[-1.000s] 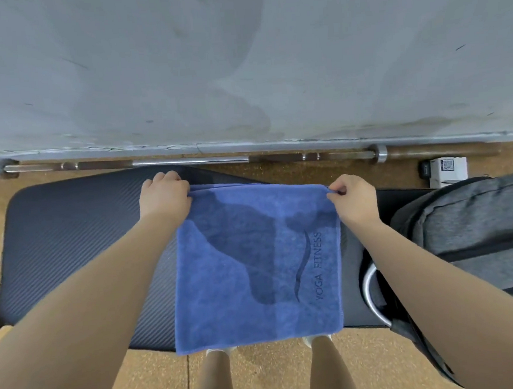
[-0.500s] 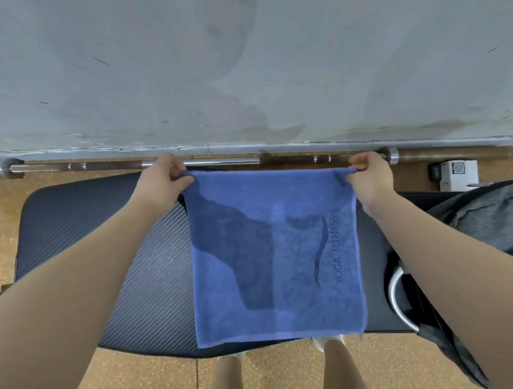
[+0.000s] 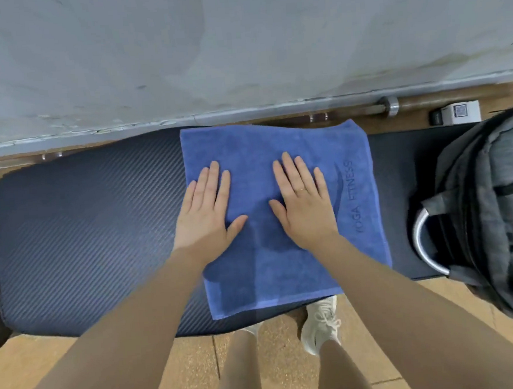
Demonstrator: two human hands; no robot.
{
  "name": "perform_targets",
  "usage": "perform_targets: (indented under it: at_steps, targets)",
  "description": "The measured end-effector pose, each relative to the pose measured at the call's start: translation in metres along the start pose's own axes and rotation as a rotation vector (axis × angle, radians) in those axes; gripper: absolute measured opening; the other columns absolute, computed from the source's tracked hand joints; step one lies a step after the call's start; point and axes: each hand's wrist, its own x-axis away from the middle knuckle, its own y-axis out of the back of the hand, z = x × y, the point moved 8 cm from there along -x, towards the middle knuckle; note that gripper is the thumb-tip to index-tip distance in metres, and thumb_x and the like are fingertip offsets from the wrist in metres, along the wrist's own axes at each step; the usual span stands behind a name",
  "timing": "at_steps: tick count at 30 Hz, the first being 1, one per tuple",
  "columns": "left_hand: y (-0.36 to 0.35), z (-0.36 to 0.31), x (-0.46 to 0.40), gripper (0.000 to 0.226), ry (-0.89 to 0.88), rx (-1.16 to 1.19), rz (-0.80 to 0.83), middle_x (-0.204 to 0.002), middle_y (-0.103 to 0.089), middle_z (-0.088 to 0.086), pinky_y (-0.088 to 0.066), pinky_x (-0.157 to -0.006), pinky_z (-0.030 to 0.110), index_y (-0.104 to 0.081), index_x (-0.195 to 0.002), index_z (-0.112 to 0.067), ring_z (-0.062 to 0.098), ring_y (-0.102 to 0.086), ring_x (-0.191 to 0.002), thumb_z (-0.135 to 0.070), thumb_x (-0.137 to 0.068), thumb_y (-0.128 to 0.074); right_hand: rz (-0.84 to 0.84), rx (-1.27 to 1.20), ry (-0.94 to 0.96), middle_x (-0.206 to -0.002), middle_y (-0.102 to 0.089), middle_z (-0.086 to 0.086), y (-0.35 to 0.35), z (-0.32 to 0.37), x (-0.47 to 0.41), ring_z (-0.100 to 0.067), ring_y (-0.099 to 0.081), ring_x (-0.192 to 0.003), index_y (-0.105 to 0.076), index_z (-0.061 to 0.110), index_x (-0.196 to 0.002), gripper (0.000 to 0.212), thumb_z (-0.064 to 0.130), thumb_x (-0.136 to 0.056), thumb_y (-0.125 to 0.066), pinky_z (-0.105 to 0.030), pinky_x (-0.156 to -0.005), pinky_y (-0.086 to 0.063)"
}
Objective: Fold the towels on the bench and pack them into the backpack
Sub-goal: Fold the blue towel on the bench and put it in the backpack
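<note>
A blue towel (image 3: 264, 151) printed "YOGA FITNESS" lies flat across the dark padded bench (image 3: 85, 236), its near edge reaching the bench's front edge. My left hand (image 3: 206, 213) rests palm down on the towel's left part, fingers straight and spread. My right hand (image 3: 303, 203), with a ring on one finger, presses flat on the towel's middle. A grey backpack (image 3: 493, 208) sits at the right end of the bench, with a silver curved handle (image 3: 422, 243) beside it.
A grey wall rises just behind the bench. A steel barbell (image 3: 390, 105) lies along the wall's foot. A small white box (image 3: 460, 112) stands on the floor at the back right. My legs and a white shoe (image 3: 320, 326) are on the tan floor below the bench.
Both hands held the towel up by its top corners; now it lies on the bench, released, with both palms laid flat on it.
</note>
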Motion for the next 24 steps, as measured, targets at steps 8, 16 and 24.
perform_targets:
  at_steps: [8,16,24]
  targets:
    - [0.004,-0.004,0.021,0.076,0.001,-0.079,0.047,-0.147,-0.032,0.019,-0.012,-0.109,0.039,-0.023,-0.142,-0.006,0.034,-0.034,-0.134,-0.057,-0.086,-0.027,0.227,-0.022,-0.276,-0.158,0.005,-0.002,0.011,-0.115,0.082,-0.023,0.001,-0.146,0.0,0.019,-0.149,0.065,0.049,-0.096,-0.022,-0.039,-0.117,-0.004]
    - [0.011,-0.083,0.097,0.053,-0.097,-0.063,-0.073,-0.104,-0.045,0.01,-0.035,-0.068,0.036,-0.047,-0.095,-0.013,0.027,-0.044,-0.086,-0.021,-0.058,-0.084,0.098,-0.446,-0.687,-0.118,-0.056,-0.014,0.036,-0.143,0.152,-0.03,-0.054,-0.098,-0.052,0.005,-0.119,0.027,0.013,-0.094,-0.043,-0.03,-0.073,-0.037]
    - [-0.01,-0.085,0.145,0.035,0.229,-0.065,0.179,-0.11,-0.054,0.013,-0.045,-0.076,0.042,-0.055,-0.111,-0.007,0.034,-0.054,-0.097,-0.004,-0.078,-0.067,0.112,-0.643,-0.803,-0.1,-0.064,-0.015,0.003,-0.132,0.189,-0.03,-0.058,-0.092,-0.056,0.003,-0.106,0.022,0.02,-0.092,-0.053,-0.029,-0.069,-0.037]
